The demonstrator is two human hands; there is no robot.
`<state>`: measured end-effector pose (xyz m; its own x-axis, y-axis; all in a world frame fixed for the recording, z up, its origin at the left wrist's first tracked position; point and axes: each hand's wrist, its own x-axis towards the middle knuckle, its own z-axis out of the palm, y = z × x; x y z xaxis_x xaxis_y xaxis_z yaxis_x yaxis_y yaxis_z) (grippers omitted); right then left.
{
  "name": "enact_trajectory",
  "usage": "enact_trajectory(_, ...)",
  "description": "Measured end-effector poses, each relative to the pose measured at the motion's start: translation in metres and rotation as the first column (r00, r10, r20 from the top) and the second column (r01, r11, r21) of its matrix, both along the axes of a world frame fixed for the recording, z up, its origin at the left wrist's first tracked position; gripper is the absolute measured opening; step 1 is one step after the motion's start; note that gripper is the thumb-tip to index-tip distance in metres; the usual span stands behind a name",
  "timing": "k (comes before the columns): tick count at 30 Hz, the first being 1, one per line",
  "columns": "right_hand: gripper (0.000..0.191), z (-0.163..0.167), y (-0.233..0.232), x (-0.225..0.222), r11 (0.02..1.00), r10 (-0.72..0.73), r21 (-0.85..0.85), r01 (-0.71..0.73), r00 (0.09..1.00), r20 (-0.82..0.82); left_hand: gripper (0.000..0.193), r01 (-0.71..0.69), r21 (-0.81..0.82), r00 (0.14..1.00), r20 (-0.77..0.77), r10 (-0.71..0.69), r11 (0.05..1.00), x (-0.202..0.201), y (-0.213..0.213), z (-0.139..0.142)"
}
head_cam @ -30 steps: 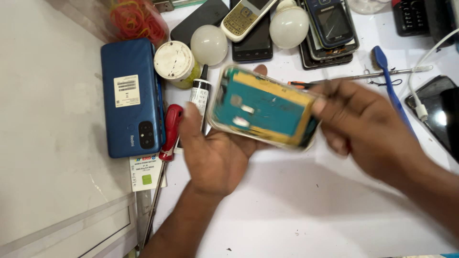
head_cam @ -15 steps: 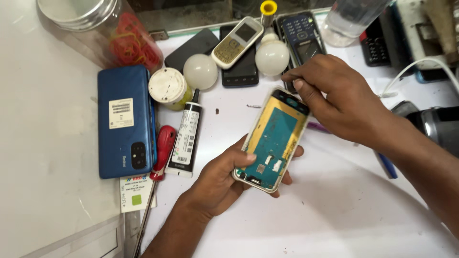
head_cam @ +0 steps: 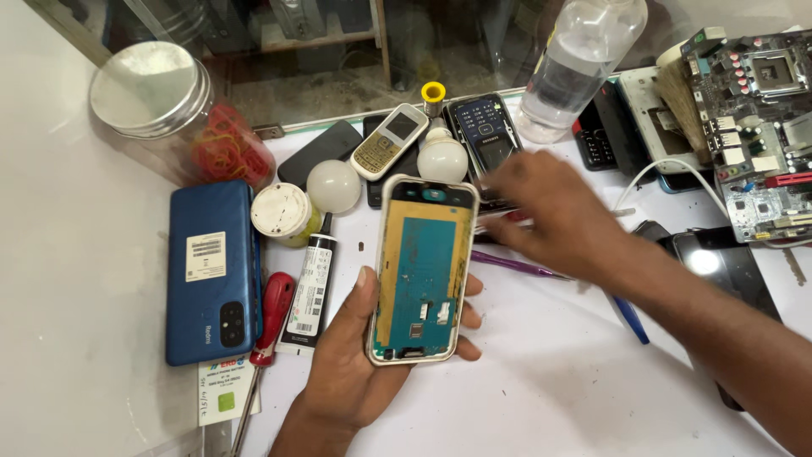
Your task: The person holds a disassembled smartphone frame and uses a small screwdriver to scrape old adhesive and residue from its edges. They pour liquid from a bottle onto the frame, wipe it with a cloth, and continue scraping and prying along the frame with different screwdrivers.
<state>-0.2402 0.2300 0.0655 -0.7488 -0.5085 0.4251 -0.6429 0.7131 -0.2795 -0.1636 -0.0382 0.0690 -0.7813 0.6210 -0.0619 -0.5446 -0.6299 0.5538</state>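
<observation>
Left hand [head_cam: 355, 364] holds opened phone [head_cam: 423, 271] upright above tabletop [head_cam: 541, 381], fingers wrapped round its edges. Right hand [head_cam: 550, 211] has left phone since half second ago, now blurred over tweezers [head_cam: 520, 267]; grip unclear. Blue phone [head_cam: 211, 271] lies left.

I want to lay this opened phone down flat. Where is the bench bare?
Bare white top lies below the right hand, between the left hand holding the opened phone and the right forearm. The far edge, around the bulbs and keypad phones, is crowded.
</observation>
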Motion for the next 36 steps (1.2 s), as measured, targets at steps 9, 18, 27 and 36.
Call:
enact_trajectory(9,0.077,0.029,0.079,-0.09,0.911,-0.41,-0.261,0.319,0.763,-0.5,0.073,-0.182,0.157,0.979,-0.062,0.194,0.971,-0.013,0.019,0.029)
enact_trajectory(18,0.08,0.022,0.072,-0.11,0.918,-0.202,-0.397,0.016,0.88,-0.431,0.075,-0.22,0.14,0.974,-0.028,0.226,0.965,-0.015,0.028,0.021)
enact_trajectory(27,0.084,0.012,0.073,-0.117,0.922,-0.252,-0.38,0.07,0.855,-0.454,0.069,-0.2,0.137,0.979,-0.017,0.205,0.97,-0.015,0.025,0.012)
enact_trajectory(36,0.08,0.029,0.104,-0.093,0.758,-0.026,-0.642,-0.118,0.977,-0.211,0.067,-0.237,0.003,0.967,-0.094,0.236,0.972,-0.016,0.022,0.012)
